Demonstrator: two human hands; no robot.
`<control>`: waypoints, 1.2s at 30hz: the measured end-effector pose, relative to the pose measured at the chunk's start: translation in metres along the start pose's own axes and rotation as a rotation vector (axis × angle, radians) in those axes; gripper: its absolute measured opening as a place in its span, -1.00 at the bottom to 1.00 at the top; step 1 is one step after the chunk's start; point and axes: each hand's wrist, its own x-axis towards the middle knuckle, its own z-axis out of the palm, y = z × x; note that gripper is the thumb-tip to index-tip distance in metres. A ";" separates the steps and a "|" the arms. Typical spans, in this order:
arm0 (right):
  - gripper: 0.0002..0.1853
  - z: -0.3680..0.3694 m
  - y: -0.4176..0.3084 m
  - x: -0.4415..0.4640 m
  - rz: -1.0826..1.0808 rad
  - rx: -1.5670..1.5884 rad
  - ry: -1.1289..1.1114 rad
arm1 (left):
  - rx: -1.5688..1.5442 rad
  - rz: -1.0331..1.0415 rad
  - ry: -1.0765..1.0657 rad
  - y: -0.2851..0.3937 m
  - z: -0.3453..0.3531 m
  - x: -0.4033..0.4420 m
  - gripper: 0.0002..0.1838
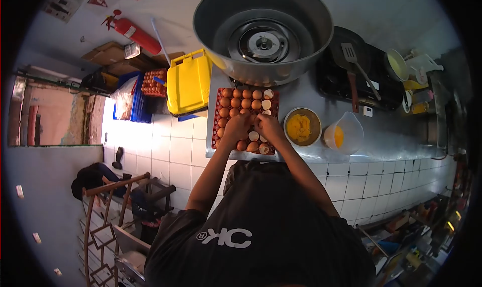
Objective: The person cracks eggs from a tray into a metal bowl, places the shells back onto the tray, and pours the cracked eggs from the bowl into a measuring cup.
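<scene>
A red egg tray [218, 117] lies at the counter's left end, filled with brown eggs [235, 102] on its left and middle. Cracked white-lined eggshells [266, 105] sit along its right column and near its front. Over the tray, my left hand [239, 127] and my right hand [269, 127] meet with fingers bent and closed together. Whatever lies between the fingers is hidden. Just right of my right hand stands a metal bowl [318, 128] with yolks [300, 127] in it. Beside that is a clear plastic jug [353, 133] with yellow egg inside.
A large metal mixer bowl [263, 72] stands behind the tray. At the right are a black stove [329, 81], a slotted spatula [359, 65] and a small white timer [368, 111]. A yellow bin [189, 83] is left of the counter. Another person [93, 179] is low at the left.
</scene>
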 end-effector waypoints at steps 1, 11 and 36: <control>-0.81 -0.003 -0.003 -0.002 0.001 -0.003 0.000 | 0.108 0.010 -0.001 -0.006 0.005 0.003 -0.73; -0.82 0.045 0.035 0.008 -0.009 0.248 -0.162 | 0.515 0.272 -0.015 -0.004 -0.007 0.017 -0.61; -0.72 -0.047 0.039 -0.098 0.637 1.354 0.332 | 0.905 0.313 0.149 0.022 0.029 0.084 -0.46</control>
